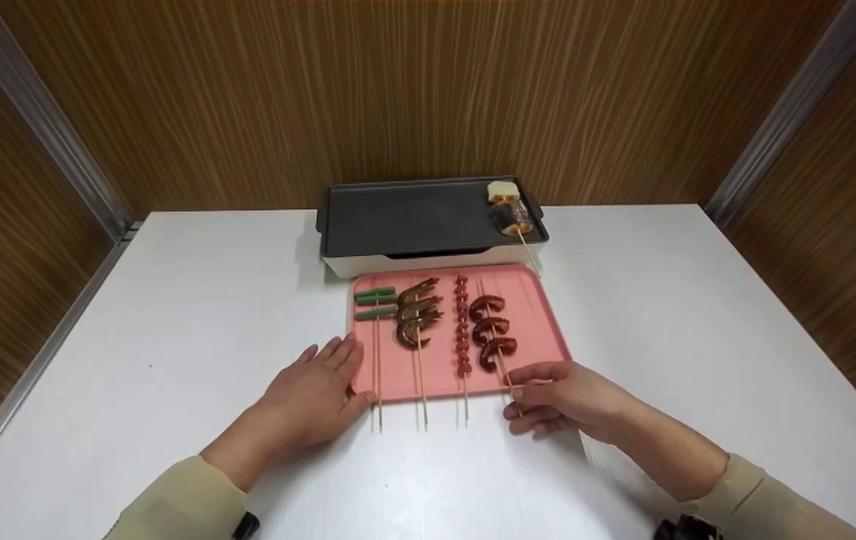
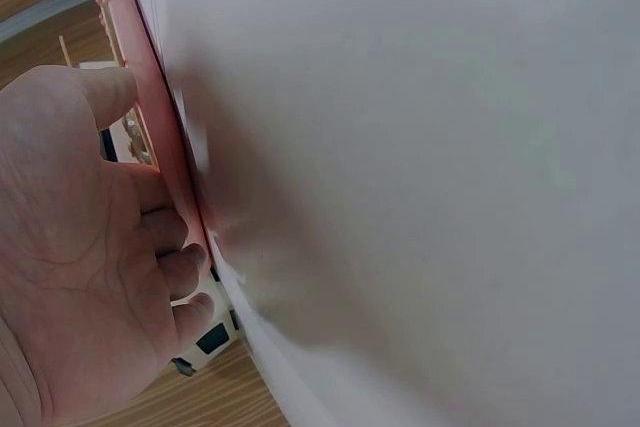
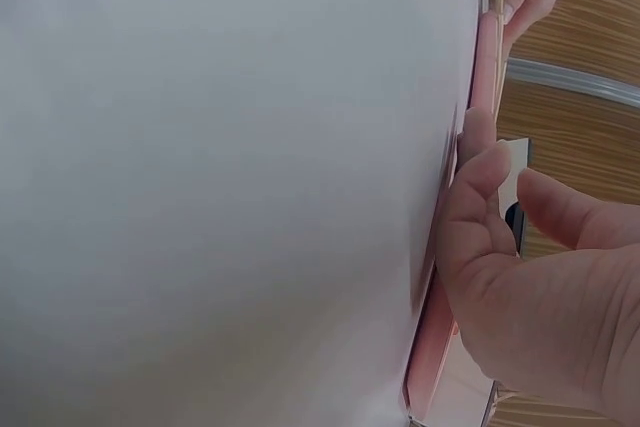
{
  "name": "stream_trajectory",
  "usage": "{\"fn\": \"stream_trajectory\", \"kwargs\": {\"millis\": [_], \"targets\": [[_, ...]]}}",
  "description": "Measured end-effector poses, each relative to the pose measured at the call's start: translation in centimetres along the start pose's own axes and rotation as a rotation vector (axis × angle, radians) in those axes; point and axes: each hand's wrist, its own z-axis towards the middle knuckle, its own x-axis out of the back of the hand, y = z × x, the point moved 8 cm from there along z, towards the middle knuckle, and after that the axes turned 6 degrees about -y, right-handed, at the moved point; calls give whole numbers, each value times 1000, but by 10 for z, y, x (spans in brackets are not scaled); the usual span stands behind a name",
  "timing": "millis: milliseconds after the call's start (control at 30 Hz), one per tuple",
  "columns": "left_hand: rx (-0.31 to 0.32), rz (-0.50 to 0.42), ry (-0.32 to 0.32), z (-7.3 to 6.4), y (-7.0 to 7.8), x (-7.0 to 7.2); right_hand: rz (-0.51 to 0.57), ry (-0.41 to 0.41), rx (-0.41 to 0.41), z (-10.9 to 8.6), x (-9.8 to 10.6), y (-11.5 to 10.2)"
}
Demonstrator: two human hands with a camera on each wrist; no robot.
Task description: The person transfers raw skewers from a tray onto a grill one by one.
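A pink tray (image 1: pixel 544 322) bears a skewer of green vegetable pieces (image 1: pixel 375 298), a shrimp skewer (image 1: pixel 418 307), a skewer of small red pieces (image 1: pixel 462 330) and a skewer of curled octopus tentacles (image 1: pixel 494 326). Their sticks jut over the near edge. My left hand (image 1: pixel 315 390) rests along the tray's left side, fingers extended and thumb by the near corner. At the near right corner, my right hand (image 1: pixel 559 397) is around the octopus skewer's stick. In the right wrist view, its thumb (image 3: pixel 560 209) stands apart from the bent fingers; no stick shows between them.
Behind the tray stands a dark griddle (image 1: pixel 405 217) on a white base. On its right side lies a skewer (image 1: pixel 512 216) with a pale block and browned, dark-banded pieces, its stick pointing forward. Wood-grain panels (image 1: pixel 428 90) enclose the white table (image 1: pixel 232 300).
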Motion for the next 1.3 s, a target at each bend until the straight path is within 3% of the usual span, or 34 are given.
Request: {"fn": "stream_trajectory", "kwargs": {"millis": [733,1300], "targets": [[5,2,-6,0,1,0,60,7,21,-4,3,-1],[-6,5,10,-1,2,1,-26,32,35,-14,4,-7]]}}
